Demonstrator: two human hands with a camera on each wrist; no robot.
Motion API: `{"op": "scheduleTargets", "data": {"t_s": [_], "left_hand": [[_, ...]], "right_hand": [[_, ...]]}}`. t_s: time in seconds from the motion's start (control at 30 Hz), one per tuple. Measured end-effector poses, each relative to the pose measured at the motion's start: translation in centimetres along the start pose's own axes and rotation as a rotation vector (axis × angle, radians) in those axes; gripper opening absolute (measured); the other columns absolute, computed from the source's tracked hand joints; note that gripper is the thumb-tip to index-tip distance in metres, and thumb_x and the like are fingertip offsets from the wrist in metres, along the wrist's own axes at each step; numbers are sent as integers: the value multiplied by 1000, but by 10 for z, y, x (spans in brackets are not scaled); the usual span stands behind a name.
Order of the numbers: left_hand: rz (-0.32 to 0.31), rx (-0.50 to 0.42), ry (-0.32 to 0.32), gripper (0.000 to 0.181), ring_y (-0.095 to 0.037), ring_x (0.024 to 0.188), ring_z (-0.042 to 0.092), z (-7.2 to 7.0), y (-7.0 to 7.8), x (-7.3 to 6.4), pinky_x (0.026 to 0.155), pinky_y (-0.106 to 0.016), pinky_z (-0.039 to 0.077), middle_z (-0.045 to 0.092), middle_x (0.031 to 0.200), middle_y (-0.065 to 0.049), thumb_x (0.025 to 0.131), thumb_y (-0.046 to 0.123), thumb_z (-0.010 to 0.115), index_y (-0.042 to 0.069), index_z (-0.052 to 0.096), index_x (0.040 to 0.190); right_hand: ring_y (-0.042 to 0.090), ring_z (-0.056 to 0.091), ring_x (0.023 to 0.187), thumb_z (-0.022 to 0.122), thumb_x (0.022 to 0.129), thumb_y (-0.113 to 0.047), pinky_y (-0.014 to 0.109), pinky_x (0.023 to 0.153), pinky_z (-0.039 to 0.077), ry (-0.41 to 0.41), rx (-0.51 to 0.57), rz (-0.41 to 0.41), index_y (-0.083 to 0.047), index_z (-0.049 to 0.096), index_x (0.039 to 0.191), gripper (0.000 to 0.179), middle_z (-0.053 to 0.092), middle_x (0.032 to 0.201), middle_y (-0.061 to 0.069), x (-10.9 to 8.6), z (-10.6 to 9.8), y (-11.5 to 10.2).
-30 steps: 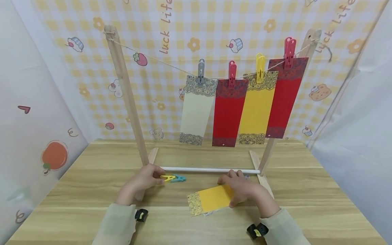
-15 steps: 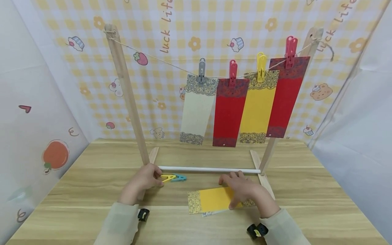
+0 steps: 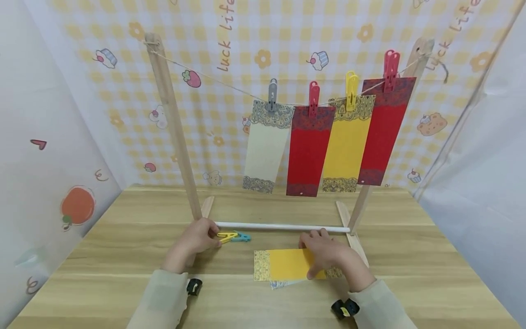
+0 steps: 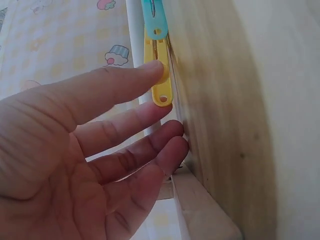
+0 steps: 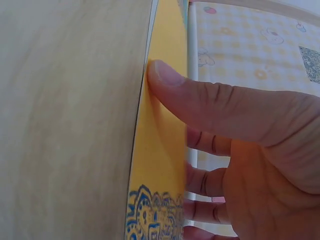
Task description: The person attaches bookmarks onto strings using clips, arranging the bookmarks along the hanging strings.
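My left hand [image 3: 198, 238] pinches the yellow clothespin [image 3: 227, 236] between thumb and index finger, its other fingers loosely bent. A teal clothespin [image 3: 242, 236] adjoins it at the right, as the left wrist view [image 4: 156, 20] also shows. My right hand [image 3: 326, 252] spans the yellow card [image 3: 287, 264], thumb at its near edge and fingers at its far edge. Patterned bands mark both ends of this card, which lies on the table. Beneath it a pale card [image 3: 280, 284] pokes out; the rest of that one is hidden.
Behind stands a wooden frame [image 3: 174, 123] with a white crossbar [image 3: 279, 226] and a sagging string. From the string hang a cream card [image 3: 267, 146], a yellow card [image 3: 347, 148] and two red cards [image 3: 309, 153], each under a clothespin. A checked cloth [image 3: 123, 91] covers the back.
The yellow card on the table has turned to lie nearly level, its left end moving away from me under my right hand. My left hand keeps its pinch on the yellow clothespin.
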State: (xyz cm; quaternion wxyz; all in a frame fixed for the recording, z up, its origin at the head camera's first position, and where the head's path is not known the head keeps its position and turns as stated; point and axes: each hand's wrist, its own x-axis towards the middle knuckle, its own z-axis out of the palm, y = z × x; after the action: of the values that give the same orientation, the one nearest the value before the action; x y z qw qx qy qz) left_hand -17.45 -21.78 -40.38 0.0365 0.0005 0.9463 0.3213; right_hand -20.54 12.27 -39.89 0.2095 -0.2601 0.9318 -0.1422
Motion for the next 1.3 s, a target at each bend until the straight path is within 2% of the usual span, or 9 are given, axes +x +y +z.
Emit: {"op": "scheduleTargets", "data": {"t_s": [0.2,0.4,0.57,0.7,0.93,1.03,1.13,1.2,1.3], "left_hand": [[-24,-37,-2,21,-19,80,56,4,3,0,73,-31,49,66,90,-9,77,5,80,-2,71,95],[-10,-63,29,22,-17,79,59,4,1,1,71,-29,52,68,88,-9,79,5,78,-4,70,98],[14,-102,70,20,-17,78,62,0,-1,3,66,-27,53,70,86,-9,81,2,72,-6,71,100],[29,-130,89,22,-17,81,63,-3,1,3,70,-26,54,71,88,-9,82,1,71,-6,70,103],[47,-229,105,29,-20,87,65,-6,4,3,76,-28,57,70,96,-15,85,1,71,-9,65,111],[53,-247,111,29,-21,91,66,-8,5,3,80,-31,58,71,100,-15,86,2,71,-8,65,113],[62,-274,109,29,-21,92,66,-10,6,3,81,-30,58,71,103,-16,87,2,71,-7,65,114],[65,-291,103,28,-20,92,67,-10,6,3,79,-27,58,72,103,-16,87,2,71,-7,65,114],[74,-302,95,28,-19,89,66,-11,7,3,74,-22,57,71,101,-16,87,2,71,-8,65,113]], "right_hand": [[25,38,101,90,70,-20,42,77,42,24,43,-14,-18,53,103,49,51,104,-1,-1,3,3],[24,47,101,88,71,-15,45,85,47,58,110,-59,-15,57,100,42,58,101,-4,0,4,4],[20,48,93,86,73,-13,41,80,46,60,120,-89,-14,56,98,39,57,95,-4,0,1,5],[18,48,86,83,76,-7,37,76,46,54,139,-146,-12,56,97,35,57,92,-2,1,-1,6],[23,58,98,80,77,-1,42,83,50,57,161,-228,-11,62,100,31,65,106,5,2,-4,9],[19,55,92,79,78,-2,38,80,49,45,168,-244,-10,65,100,27,66,104,3,2,-7,9],[13,48,80,78,80,-4,29,71,44,30,191,-263,-10,65,94,20,60,87,-2,3,-10,9],[11,42,72,78,81,-5,25,65,38,22,203,-276,-11,64,91,17,49,75,-4,3,-11,8],[9,35,65,77,83,-6,23,60,31,17,221,-288,-11,62,87,16,34,67,-6,3,-13,7]]}}
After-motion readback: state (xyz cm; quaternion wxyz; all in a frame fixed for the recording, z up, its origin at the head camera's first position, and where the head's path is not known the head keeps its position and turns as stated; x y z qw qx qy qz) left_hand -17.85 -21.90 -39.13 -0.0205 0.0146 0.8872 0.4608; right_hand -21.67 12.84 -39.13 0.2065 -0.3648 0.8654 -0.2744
